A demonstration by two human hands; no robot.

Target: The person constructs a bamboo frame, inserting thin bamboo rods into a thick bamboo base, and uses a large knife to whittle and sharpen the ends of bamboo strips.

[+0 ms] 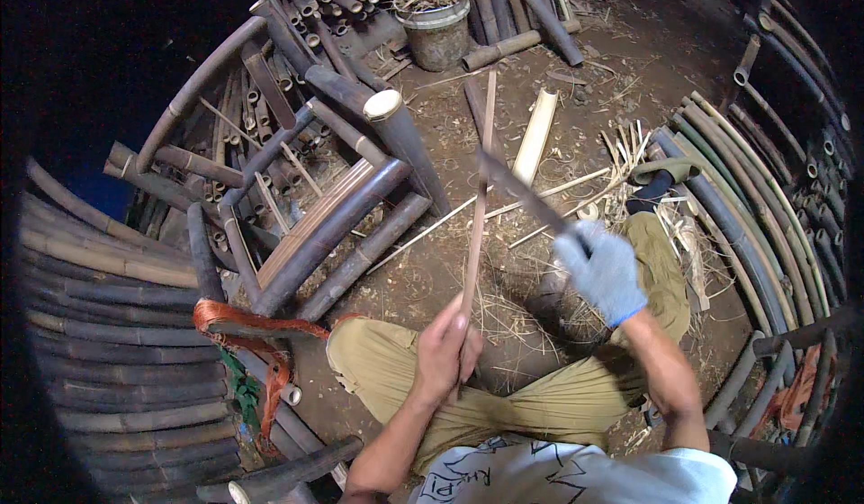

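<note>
A long, thin bamboo strip (480, 211) stands up and away from me, its lower end gripped in my bare left hand (445, 349). My right hand (601, 270), in a pale grey-blue work glove with a blue cuff edge, is closed round the handle of a knife. The dark knife blade (529, 195) points forward and left, and its tip reaches the strip at about mid-length. Whether the blade touches the strip or passes behind it, I cannot tell. The glove is slightly blurred.
A bamboo chair frame (328, 225) stands at the left, near orange cord (236, 319). Beyond lie a split bamboo piece (537, 135) and a bucket of scraps (434, 31). Bamboo poles (733, 198) line the right; a slatted bamboo surface (135, 360) fills the left. Shavings litter the floor.
</note>
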